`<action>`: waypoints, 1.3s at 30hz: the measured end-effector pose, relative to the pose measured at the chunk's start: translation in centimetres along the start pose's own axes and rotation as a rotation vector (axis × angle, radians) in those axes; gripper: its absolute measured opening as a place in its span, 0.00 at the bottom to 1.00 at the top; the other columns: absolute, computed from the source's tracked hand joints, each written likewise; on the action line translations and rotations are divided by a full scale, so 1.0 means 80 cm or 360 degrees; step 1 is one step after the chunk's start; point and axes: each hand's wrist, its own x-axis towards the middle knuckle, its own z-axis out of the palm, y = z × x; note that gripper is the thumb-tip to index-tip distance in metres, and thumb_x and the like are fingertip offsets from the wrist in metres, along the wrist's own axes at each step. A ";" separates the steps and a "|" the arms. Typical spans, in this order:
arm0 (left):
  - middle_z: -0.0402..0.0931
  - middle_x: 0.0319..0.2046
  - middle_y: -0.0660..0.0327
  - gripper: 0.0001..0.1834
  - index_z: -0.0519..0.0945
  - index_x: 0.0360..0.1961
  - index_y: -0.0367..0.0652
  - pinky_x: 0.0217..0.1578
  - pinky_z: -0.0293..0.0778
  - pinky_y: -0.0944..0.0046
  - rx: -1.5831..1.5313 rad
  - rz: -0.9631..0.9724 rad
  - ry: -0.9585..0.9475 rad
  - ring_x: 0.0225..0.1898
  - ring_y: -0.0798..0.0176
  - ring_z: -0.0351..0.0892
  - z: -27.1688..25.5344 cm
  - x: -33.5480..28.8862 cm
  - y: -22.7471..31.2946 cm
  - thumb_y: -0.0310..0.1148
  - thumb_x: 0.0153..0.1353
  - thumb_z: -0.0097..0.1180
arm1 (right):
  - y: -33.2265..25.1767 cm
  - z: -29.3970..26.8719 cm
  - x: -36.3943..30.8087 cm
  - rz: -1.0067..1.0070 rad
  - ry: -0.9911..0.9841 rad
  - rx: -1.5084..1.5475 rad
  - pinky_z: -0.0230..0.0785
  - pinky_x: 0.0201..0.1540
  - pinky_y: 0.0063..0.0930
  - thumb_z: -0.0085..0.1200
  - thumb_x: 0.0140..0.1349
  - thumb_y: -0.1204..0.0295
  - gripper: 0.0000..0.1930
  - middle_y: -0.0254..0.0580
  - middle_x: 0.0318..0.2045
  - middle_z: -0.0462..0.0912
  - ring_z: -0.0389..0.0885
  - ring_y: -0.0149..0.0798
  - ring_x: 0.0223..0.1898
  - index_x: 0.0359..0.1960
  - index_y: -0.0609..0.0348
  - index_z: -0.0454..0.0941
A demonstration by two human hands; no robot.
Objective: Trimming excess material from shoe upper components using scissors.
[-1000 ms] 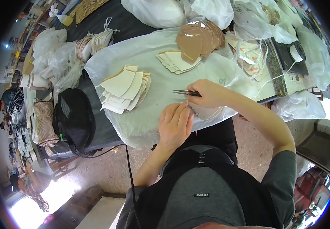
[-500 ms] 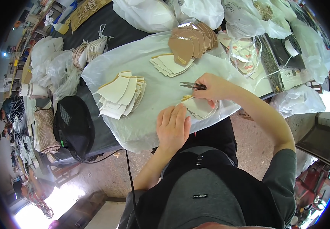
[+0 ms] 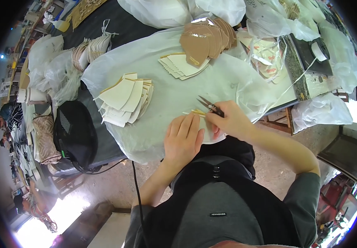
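My right hand [image 3: 231, 120] grips small dark snips [image 3: 211, 106], their two pointed blades apart and aimed up and left. Beneath and between my hands lie cream shaped pieces [image 3: 216, 138] with a yellowish edge, mostly covered by my fingers. My left hand [image 3: 182, 139] rests flat on their left side, fingers stretched out. Whether the right fingertips also pinch a piece is hidden. To the left, a fanned pile of similar cream pieces [image 3: 125, 99] lies on a translucent plastic sheet [image 3: 145, 142]. Farther off are another cream fan [image 3: 180, 68] and glossy brown pieces [image 3: 197, 44].
White plastic bags [image 3: 157, 12] line the table's far side. Tied bundles [image 3: 97, 50] and a black bag [image 3: 76, 128] sit at the left. At the right are a bag of printed pieces [image 3: 267, 56] and a white strap [image 3: 286, 89]. A black cable [image 3: 137, 186] hangs near my left arm.
My right hand and the snips have come nearer to me. The cream pieces under my hands have shifted toward me and are more covered. My left hand has barely moved.
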 end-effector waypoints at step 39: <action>0.74 0.48 0.57 0.22 0.78 0.51 0.38 0.52 0.73 0.56 0.0328 0.0477 -0.0193 0.52 0.55 0.74 0.010 0.020 0.009 0.29 0.52 0.55 | 0.016 -0.055 -0.008 -0.0187 -0.0196 -0.0525 0.75 0.24 0.26 0.54 0.60 0.73 0.10 0.46 0.19 0.82 0.84 0.35 0.18 0.29 0.72 0.77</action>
